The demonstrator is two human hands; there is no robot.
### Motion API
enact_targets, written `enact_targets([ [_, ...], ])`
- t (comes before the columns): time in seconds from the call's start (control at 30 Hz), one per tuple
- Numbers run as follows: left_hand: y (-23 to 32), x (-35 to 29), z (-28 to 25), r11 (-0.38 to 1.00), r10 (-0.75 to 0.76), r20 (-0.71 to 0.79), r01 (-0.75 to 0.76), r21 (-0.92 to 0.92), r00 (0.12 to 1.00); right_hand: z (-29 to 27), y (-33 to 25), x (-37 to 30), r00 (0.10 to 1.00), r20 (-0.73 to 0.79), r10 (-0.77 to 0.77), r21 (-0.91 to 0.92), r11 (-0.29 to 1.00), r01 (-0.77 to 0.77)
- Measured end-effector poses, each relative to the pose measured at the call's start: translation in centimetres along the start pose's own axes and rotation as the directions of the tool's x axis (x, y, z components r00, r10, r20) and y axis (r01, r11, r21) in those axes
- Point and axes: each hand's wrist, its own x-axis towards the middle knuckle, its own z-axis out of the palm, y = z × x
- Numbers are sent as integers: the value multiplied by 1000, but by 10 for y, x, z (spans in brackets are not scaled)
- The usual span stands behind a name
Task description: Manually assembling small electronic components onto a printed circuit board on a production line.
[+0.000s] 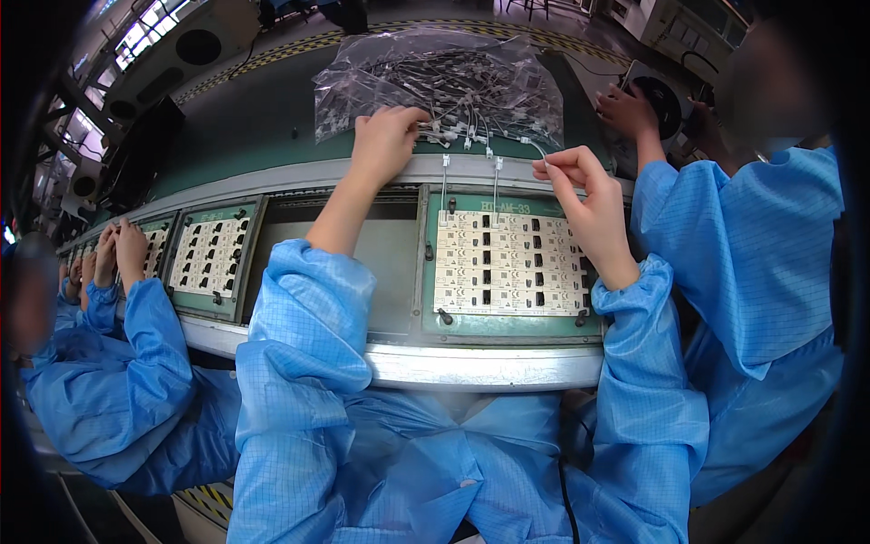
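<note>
A clear plastic bag (340, 86) lies open on the far side of the line, filled with thin wire cables (467, 86) ending in small white plugs. My left hand (385, 140) is at its near left edge, fingers curled closed beside the plugs; what they pinch is hidden. Between thumb and fingertips, my right hand (584, 195) pinches a thin cable (536, 145) with a white plug. Below it lies a panel of white circuit boards (512, 263) with black parts, set in a green fixture (517, 328). Two white plugs (498, 164) on wires rest over the rail at its far edge.
A metal rail (480, 367) runs along the line's near edge. Left along the line stands another loaded fixture (210, 254), where a co-worker's hands (127, 245) work. At right, another co-worker's hand (630, 113) reaches beside a round black object (657, 107).
</note>
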Motion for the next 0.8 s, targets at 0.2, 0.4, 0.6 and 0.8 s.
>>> enact_targets([
  [0.2, -13, 3, -17, 985, 8, -52, -17, -171, 999, -5, 13, 1, 991, -73, 113, -30, 993, -115],
  [0.4, -11, 2, -12, 988, -82, 24, 84, -129, 996, -16, 38, 3, 945, -17, 327, 65, 943, -326],
  [0.6, -9, 2, -9, 943, -109, 42, 117, -311, 993, -20, 20, -15, 877, 81, 474, -10, 880, -474],
  [0.8, 1, 6, -8, 926, -80, 72, 101, -364, 994, -32, 19, -16, 881, 83, 466, 273, 840, -470],
])
